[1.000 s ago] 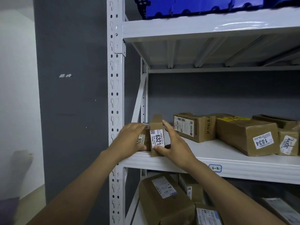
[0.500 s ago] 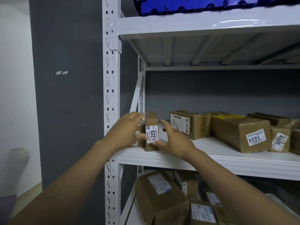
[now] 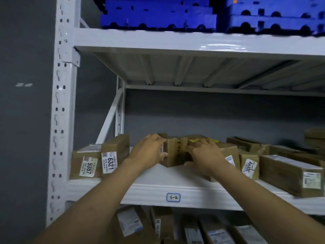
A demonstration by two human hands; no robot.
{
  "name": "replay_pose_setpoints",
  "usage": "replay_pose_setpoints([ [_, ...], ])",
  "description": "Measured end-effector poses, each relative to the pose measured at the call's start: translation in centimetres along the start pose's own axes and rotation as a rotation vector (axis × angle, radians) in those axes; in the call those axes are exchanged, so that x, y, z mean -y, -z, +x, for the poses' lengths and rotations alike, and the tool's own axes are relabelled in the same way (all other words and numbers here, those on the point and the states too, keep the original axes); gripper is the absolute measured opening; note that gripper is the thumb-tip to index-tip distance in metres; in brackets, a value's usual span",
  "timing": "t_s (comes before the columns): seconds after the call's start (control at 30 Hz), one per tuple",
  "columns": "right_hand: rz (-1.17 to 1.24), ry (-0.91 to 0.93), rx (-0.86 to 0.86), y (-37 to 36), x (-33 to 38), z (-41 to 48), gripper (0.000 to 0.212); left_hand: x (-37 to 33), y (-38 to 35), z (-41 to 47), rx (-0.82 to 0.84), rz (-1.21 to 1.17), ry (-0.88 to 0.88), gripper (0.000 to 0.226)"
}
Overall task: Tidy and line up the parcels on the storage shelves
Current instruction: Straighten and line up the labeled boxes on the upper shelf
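On the white shelf [image 3: 151, 192] marked 6-2, two small cardboard parcels stand side by side at the left end: one labelled 9367 [image 3: 86, 162] and one labelled 6321 [image 3: 114, 154]. A brown cardboard parcel [image 3: 175, 152] sits turned at an angle in the middle of the shelf. My left hand [image 3: 149, 152] grips its left side, with the thumb on the front face. My right hand [image 3: 204, 155] grips its right side, fingers curled over the top edge. Behind my right hand lies a larger parcel [image 3: 230, 152], partly hidden.
Further right stand a parcel with a handwritten label [image 3: 249, 167] and a long box [image 3: 290, 175] near the shelf edge. Several parcels fill the shelf below [image 3: 175, 226]. Blue plastic crates [image 3: 158, 13] sit on the top shelf. A white perforated upright [image 3: 61, 111] bounds the left side.
Both hands let go of the 6321 parcel, which now stands next to the 9367 parcel, and moved right onto the angled brown parcel. The view shifted right and closer.
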State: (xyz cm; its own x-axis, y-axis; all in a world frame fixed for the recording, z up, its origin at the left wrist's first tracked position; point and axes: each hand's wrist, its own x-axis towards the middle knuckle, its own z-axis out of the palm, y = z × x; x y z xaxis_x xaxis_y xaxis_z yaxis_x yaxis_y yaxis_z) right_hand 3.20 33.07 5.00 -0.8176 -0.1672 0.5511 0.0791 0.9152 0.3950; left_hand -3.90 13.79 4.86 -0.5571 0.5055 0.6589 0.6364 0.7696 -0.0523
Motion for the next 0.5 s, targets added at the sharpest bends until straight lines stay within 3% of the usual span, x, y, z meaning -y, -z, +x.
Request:
replay_pose_setpoints([
  [0.17, -0.038, 0.060, 0.019, -1.5, -2.3, -0.4, 0.050, -1.0, -4.2, 3.8, -0.033, -0.029, 0.095, 0.056],
  [0.33, -0.066, 0.028, -0.032, -2.2, -4.6, 0.1, 0.047, -1.5, -6.7, 6.6, 0.056, -0.137, 0.199, 0.077],
  [0.5, -0.074, 0.043, -0.088, -2.0, -3.9, 0.3, 0.046, -0.5, -7.0, 6.4, -0.068, -0.326, 0.216, 0.057],
])
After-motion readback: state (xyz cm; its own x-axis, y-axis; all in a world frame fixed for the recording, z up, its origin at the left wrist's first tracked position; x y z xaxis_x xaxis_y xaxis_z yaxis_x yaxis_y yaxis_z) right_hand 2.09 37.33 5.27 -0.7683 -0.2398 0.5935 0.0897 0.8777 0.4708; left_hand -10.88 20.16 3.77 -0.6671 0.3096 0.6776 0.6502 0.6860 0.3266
